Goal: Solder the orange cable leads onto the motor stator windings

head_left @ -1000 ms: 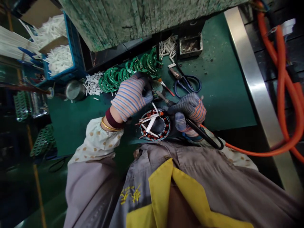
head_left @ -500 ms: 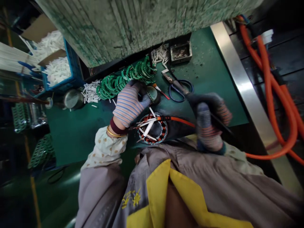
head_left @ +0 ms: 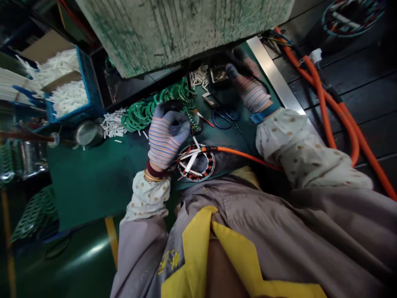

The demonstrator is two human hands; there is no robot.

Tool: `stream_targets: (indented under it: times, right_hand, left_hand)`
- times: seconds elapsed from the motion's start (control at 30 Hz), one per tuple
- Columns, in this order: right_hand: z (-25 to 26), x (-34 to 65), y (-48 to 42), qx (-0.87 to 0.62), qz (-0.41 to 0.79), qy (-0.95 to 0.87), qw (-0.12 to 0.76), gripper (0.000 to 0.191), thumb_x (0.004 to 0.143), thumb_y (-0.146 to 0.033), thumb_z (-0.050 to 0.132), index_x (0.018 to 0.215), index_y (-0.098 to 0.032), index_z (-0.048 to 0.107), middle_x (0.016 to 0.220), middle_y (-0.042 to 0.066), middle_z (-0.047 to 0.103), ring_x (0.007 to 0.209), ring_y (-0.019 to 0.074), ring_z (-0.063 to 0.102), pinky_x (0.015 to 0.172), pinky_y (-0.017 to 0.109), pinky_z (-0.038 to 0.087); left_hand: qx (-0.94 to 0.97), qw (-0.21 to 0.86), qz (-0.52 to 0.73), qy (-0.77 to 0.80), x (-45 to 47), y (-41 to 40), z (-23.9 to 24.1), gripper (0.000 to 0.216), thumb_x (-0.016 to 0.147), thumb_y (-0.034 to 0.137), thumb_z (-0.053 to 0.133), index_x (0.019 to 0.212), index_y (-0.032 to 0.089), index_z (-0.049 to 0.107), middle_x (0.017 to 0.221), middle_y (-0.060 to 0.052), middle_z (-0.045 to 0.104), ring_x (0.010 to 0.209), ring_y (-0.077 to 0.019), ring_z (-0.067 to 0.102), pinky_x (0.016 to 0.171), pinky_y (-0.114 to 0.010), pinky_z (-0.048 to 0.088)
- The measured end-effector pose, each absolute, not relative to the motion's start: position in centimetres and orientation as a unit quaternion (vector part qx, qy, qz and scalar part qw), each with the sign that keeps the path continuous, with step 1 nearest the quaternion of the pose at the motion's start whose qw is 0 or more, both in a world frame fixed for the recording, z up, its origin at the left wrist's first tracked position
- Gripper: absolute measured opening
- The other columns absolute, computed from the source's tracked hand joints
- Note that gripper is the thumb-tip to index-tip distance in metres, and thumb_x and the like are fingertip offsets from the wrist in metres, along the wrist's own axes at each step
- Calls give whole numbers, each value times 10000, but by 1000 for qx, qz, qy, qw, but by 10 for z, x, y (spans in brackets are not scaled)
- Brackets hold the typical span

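A round motor stator (head_left: 196, 162) with copper windings and white sleeved wires lies on the green mat near my body. My left hand (head_left: 166, 136), in a striped glove, rests curled at the stator's upper left edge, fingers bent over a small round tin (head_left: 195, 120). My right hand (head_left: 248, 85), also gloved, is stretched far back beside the small metal tray (head_left: 219, 74), closed around a dark tool handle with a black cord trailing from it. An orange cable (head_left: 242, 155) runs from the stator to the right.
Green ring boards (head_left: 149, 108) lie in a row behind my left hand, with white sleeves (head_left: 112, 123) beside them. Blue-handled scissors (head_left: 223, 116) lie near the tray. A blue crate (head_left: 66, 93) of white sleeves stands at far left. Orange hoses (head_left: 338, 116) run along the right.
My right hand has left the stator and swung back and up to the metal tray, carrying the tool. My left hand stays by the stator.
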State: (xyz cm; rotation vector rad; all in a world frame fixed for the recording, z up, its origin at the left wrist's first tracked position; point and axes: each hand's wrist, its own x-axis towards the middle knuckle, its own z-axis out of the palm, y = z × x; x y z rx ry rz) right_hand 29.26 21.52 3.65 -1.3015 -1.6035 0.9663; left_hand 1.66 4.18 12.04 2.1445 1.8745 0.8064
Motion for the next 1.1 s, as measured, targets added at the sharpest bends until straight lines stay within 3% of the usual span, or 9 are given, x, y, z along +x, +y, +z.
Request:
stream_targets:
  times: [0.07, 0.13, 0.27, 0.4, 0.53, 0.67, 0.8, 0.93, 1.1]
  right_hand:
    - [44, 289, 186, -510, 429, -615, 421, 304, 1228, -426, 775, 1185, -133, 846, 1316, 92, 914, 1424, 266, 815, 1253, 437, 679]
    - [52, 285, 143, -467, 459, -646, 392, 391, 1117, -560, 930, 1147, -173, 885, 1152, 62, 931, 1067, 237, 857, 1011, 393, 750]
    - [70, 275, 80, -342, 408, -771, 350, 517, 1087, -736, 903, 1139, -223, 936, 1058, 65, 915, 972, 268, 840, 966, 426, 712]
    - [74, 279, 78, -367, 261, -833, 323, 498, 1149, -729, 802, 1186, -253, 942, 1069, 90, 910, 1007, 303, 829, 1006, 471, 667]
    - [68, 304, 80, -349, 124, -877, 306, 560, 1226, -686, 662, 1449, -234, 907, 1207, 162, 926, 1063, 359, 831, 887, 486, 581]
    - [76, 332, 62, -314, 8, -894, 319, 455, 1246, -594, 631, 1404, -256, 892, 1056, 152, 905, 907, 348, 795, 743, 499, 464]
    - [93, 345, 29, -267, 10, -926, 266, 337, 1201, -419, 709, 1497, -305, 825, 1091, 117, 921, 924, 341, 797, 760, 493, 502]
    - [106, 344, -5, -210, 8, -957, 200, 369, 1154, -154, 680, 1456, -296, 839, 1169, 84, 938, 996, 299, 824, 792, 451, 560]
    - [90, 304, -14, -129, 55, -973, 183, 386, 1146, -79, 672, 1412, -292, 851, 1348, 56, 943, 1210, 255, 865, 1173, 469, 679]
  left_hand:
    - [722, 102, 275, 627, 22, 35, 124, 93, 1155, 365, 839, 1110, 309, 780, 1434, -91, 798, 1421, -328, 779, 1206, -551, 727]
    - [722, 109, 278, 624, 25, 30, 125, 70, 1133, 332, 853, 1120, 311, 788, 1471, -98, 792, 1474, -334, 768, 1248, -541, 711]
    - [703, 88, 309, 634, 7, 20, 110, 128, 1197, 413, 775, 1183, 287, 796, 1553, -110, 762, 1545, -358, 724, 1280, -554, 676]
    - [635, 47, 286, 716, -37, -5, 71, 322, 1220, 537, 718, 1354, 258, 809, 1502, -145, 768, 1373, -401, 765, 1176, -621, 680]
    - [603, 81, 130, 783, -59, -39, 41, 308, 1199, 409, 707, 1426, 221, 798, 1361, -198, 797, 1300, -422, 775, 1177, -591, 656]
    - [630, 107, 48, 768, -50, -61, 44, 368, 1215, 339, 627, 1517, 235, 810, 1409, -206, 791, 1273, -415, 786, 1088, -514, 675]
    - [641, 175, 48, 746, -47, -71, 70, 483, 1157, 307, 641, 1595, 211, 821, 1428, -192, 789, 1273, -401, 796, 1138, -498, 673]
    - [673, 290, 88, 675, -54, -93, 104, 501, 1148, 459, 652, 1547, 270, 891, 1287, -108, 804, 1123, -327, 821, 1065, -421, 686]
    - [620, 197, 147, 745, -67, -105, 97, 504, 1190, 503, 613, 1544, 278, 893, 1273, -120, 804, 1073, -313, 814, 987, -410, 697]
